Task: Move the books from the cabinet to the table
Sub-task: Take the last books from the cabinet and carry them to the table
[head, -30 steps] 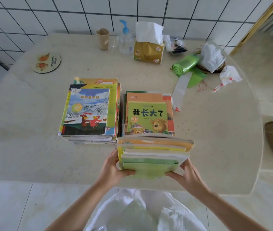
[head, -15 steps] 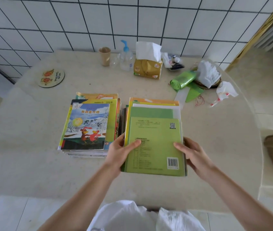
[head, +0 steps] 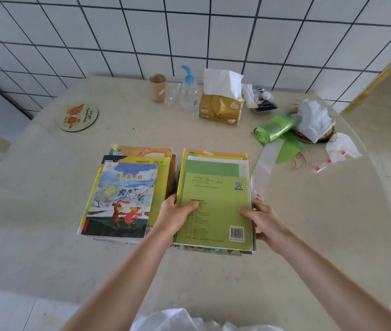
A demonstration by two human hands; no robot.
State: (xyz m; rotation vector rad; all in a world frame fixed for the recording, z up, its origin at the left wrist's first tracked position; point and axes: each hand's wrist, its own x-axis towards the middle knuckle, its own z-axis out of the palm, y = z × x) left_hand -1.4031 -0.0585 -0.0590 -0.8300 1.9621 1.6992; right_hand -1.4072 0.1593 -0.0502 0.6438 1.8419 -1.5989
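Observation:
Two stacks of books lie side by side on the beige table [head: 46, 211]. The left stack [head: 122, 199] is topped by a blue cover with two red birds. A green back cover with a barcode tops the right stack [head: 216, 199], which lies flat. My left hand [head: 174, 217] grips this right stack at its left edge, thumb on the green cover. On the stack's right edge is my right hand [head: 262, 220], its thumb also on top. The cabinet is out of view.
Along the tiled wall stand a paper cup [head: 157, 87], a pump bottle [head: 189, 91] and a tissue pack [head: 221, 108]. A green bag roll [head: 274, 127] and a white cloth [head: 315, 119] lie at the right, a round coaster [head: 78, 117] at the left.
The bundle of books I held on edge over the table's front has been laid flat onto the right stack. Both hands stay on its sides.

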